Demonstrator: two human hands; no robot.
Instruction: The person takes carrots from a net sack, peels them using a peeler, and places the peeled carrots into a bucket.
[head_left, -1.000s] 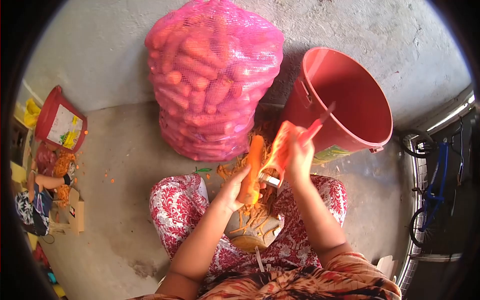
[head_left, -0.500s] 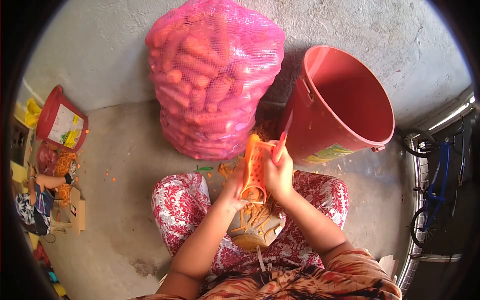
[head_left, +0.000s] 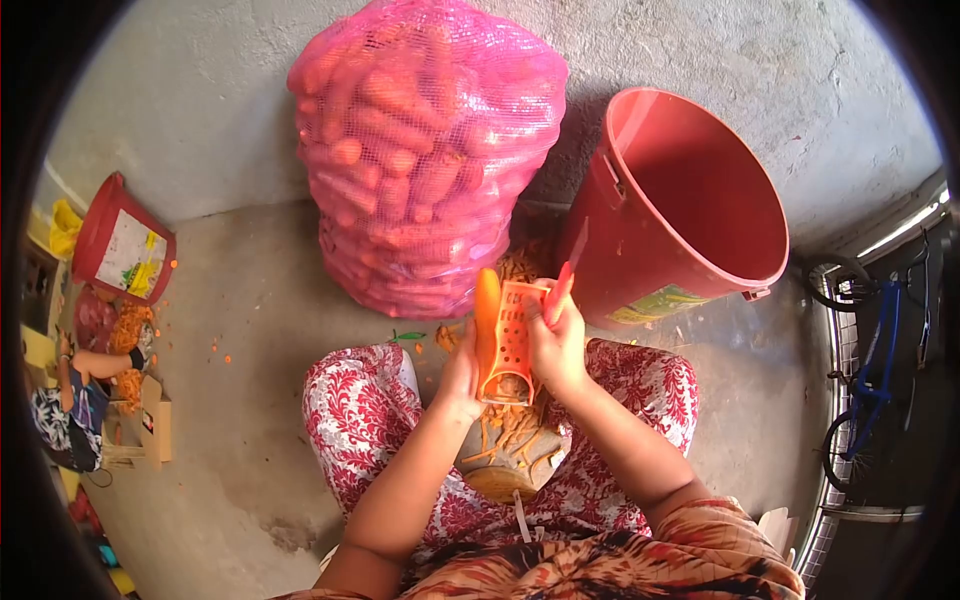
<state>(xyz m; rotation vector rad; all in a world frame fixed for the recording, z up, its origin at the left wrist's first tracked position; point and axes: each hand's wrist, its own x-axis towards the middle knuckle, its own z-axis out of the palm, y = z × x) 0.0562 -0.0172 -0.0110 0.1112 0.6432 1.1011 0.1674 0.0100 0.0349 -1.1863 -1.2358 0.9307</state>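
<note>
In front of me my left hand (head_left: 462, 372) is wrapped round an orange carrot (head_left: 487, 300), which points away from me. My right hand (head_left: 558, 350) grips an orange plastic grater (head_left: 513, 325) with rows of holes and an open loop at its near end. A knife with a red handle (head_left: 560, 292) is also in that hand, its blade pointing up and away. Carrot and grater are side by side, and I cannot tell whether they touch. Below the hands, carrot peelings (head_left: 508, 438) lie between my knees.
A pink mesh sack full of carrots (head_left: 430, 160) stands against the wall. Right of it is a large red bucket (head_left: 640, 200). Far left, another person (head_left: 75, 400) sits near a second red bucket (head_left: 120, 245). A blue bicycle (head_left: 875, 370) is at the right.
The carrot has moved slightly left, from against the grater's edge to a little apart at its top. The grater and knife have barely shifted.
</note>
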